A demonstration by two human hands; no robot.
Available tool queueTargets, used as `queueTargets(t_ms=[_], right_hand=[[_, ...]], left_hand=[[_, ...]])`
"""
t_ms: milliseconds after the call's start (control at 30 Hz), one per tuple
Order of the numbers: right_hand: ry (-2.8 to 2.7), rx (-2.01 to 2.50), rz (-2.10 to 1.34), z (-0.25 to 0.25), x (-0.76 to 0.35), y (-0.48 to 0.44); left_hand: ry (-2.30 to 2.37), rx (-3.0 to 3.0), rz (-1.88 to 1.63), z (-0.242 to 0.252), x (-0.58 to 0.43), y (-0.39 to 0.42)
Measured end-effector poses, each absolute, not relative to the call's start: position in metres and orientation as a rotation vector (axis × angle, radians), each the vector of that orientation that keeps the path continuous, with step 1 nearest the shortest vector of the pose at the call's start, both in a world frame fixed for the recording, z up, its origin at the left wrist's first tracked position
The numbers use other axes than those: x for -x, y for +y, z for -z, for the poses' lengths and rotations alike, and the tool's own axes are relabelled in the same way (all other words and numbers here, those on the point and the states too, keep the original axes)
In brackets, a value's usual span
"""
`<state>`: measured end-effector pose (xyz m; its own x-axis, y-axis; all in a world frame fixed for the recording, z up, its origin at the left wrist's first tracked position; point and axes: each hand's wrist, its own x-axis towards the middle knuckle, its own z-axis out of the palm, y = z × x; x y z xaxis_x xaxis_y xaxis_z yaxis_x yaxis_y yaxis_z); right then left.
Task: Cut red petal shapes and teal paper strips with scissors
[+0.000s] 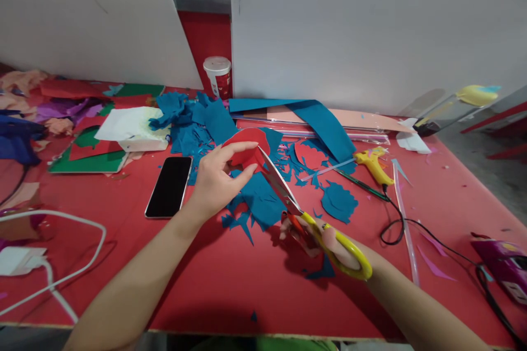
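My left hand (220, 178) pinches a rounded piece of red paper (251, 138) between thumb and fingers, above the middle of the red table. My right hand (325, 241) grips yellow-handled scissors (346, 255), fingers through the loops. The long metal blades point up and left, their tips at the red paper beside my left fingertips. Whether the blades are cutting into the paper I cannot tell. Beneath both hands lie blue paper scraps (263, 205). A scalloped blue cutout (340, 202) and a scalloped red cutout (309, 154) rest right of them.
A black-screened phone (168, 186) lies left of my left hand. A yellow glue gun (374, 167) with a black cord is on the right. A lidded cup (218, 77) stands at the back. A white cable (99, 236) and charger (20, 260) occupy the left front.
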<state>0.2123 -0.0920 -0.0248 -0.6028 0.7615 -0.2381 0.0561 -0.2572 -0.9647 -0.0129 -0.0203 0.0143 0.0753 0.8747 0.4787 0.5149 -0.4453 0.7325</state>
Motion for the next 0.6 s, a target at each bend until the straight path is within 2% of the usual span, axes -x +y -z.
queueTargets(t_ms=[600], right_hand=[[-1.499, 0.868, -1.989, 0.0354, -0.2125, -0.0911]], left_hand=[[1.346, -2.027, -1.366, -0.0121, 0.0138, -0.019]])
